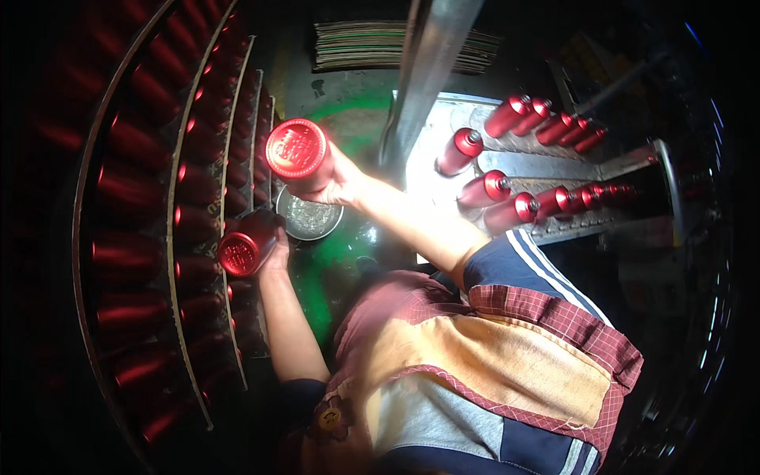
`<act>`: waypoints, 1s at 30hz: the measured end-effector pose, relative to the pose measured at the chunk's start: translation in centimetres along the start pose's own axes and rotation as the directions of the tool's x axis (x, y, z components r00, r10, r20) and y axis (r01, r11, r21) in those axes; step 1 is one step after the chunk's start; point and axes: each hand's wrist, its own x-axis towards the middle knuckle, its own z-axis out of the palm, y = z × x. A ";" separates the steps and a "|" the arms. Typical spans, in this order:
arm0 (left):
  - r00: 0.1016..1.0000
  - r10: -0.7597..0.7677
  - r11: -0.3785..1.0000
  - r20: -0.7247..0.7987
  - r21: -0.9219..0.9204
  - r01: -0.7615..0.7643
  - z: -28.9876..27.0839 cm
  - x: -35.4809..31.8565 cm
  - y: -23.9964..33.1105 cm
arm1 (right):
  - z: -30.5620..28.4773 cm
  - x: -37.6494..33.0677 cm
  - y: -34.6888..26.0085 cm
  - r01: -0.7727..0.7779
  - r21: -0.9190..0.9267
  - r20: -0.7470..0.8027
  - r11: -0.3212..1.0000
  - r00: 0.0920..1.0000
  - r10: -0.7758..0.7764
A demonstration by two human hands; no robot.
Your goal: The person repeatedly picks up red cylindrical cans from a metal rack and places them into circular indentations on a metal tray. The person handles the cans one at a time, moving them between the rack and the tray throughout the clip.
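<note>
My right hand (342,180) grips a shiny red bottle (298,150), its embossed round base facing up toward me. Lower and to the left, my left hand (277,255) is closed around a second red bottle (245,252), also with its base showing. That one is close to the edge of the rack (226,150) on the left, where many red bottles lie in rows between boards. The necks of both held bottles are hidden. Below the right-hand bottle, partly covered by it, is a round pale-rimmed container (310,236) with something clear and glinting inside.
To the right is a brightly lit surface (431,190) with several red bottles (461,150) standing on it, more in lines beyond. A metal post (431,63) rises between it and me. Flat cardboard sheets (360,47) are stacked at the back. Green paint marks the floor (324,269).
</note>
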 end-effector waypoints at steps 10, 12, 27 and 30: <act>0.852 -0.522 0.853 -0.040 -0.014 0.521 -8.6 -17.5 -10.6 | -16.0 -33.3 4.5 0.396 -0.228 -0.295 0.889 0.843 -0.451; 0.773 -0.628 0.777 -0.090 -0.030 0.629 -9.6 -18.7 -12.3 | -18.3 -38.6 5.1 0.504 -0.255 -0.358 0.825 0.743 -0.565; 0.704 -0.063 -0.748 0.708 0.433 -0.503 3.1 0.4 -44.9 | -28.2 -62.3 -12.5 0.739 -0.360 -0.332 0.570 0.470 -0.818; 0.670 0.028 -0.799 0.742 0.420 -0.431 -0.4 5.2 -49.1 | -29.5 -66.5 -18.1 0.755 -0.443 -0.297 0.483 0.385 -0.874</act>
